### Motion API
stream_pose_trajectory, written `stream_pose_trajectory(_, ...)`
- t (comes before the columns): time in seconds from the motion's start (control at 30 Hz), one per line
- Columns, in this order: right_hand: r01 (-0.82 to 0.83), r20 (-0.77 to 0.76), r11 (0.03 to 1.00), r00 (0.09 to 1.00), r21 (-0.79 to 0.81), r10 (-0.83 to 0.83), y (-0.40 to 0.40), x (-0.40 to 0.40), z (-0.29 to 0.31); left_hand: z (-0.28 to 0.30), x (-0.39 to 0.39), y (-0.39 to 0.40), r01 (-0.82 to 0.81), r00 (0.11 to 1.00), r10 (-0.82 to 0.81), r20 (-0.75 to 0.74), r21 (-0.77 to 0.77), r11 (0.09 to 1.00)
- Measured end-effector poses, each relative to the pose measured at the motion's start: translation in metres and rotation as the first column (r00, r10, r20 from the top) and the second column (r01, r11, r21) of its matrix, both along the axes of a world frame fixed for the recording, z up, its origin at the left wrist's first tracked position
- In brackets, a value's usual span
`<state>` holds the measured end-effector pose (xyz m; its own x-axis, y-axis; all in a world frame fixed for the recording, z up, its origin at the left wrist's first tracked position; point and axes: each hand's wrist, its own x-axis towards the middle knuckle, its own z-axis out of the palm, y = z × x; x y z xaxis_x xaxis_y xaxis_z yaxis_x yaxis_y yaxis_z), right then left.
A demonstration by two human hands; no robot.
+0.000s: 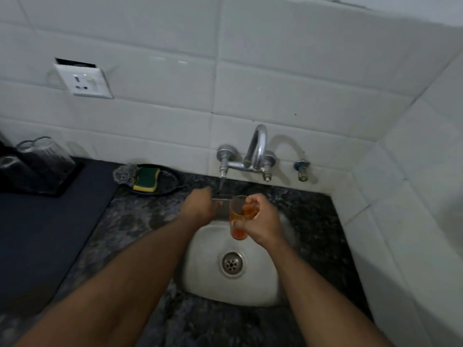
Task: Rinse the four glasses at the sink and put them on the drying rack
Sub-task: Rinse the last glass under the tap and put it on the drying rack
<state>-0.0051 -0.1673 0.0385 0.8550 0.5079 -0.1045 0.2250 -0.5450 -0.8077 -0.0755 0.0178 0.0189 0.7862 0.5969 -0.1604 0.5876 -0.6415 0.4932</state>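
Note:
My right hand grips a clear glass over the back of the white sink. The glass looks orange-tinted, and one finger reaches inside its rim. My left hand stretches to the chrome tap, its fingertips just beside the left lever, holding nothing that I can see. No water shows under the spout. At far left, two clear glasses stand upside down on a black drying tray.
A black dish behind the sink's left holds a green-yellow sponge and a steel scrubber. A dark mat covers the left counter. A wall socket is above it. Tiled walls close in behind and on the right.

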Motion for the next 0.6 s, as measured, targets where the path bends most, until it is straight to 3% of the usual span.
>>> stream_pose_trajectory(0.17, -0.034, 0.039, 0.999, 0.999, 0.021, 0.033, -0.020, 0.041, 0.009, 0.010, 0.059, -0.015, -0.193, 0.970, 0.200, 0.139, -0.063, 0.979)
stream_pose_trajectory(0.4, -0.064, 0.040, 0.997, 0.997, 0.051, 0.062, -0.008, 0.058, 0.004, 0.007, 0.087, -0.002, -0.292, 0.947, 0.303, 0.102, -0.112, 0.950)
stream_pose_trajectory(0.6, -0.063, -0.023, 0.997, 0.998, 0.034, 0.064, -0.008, 0.052, -0.004, -0.017, 0.099, 0.025, -0.320, 0.922, 0.375, 0.095, -0.358, 0.877)
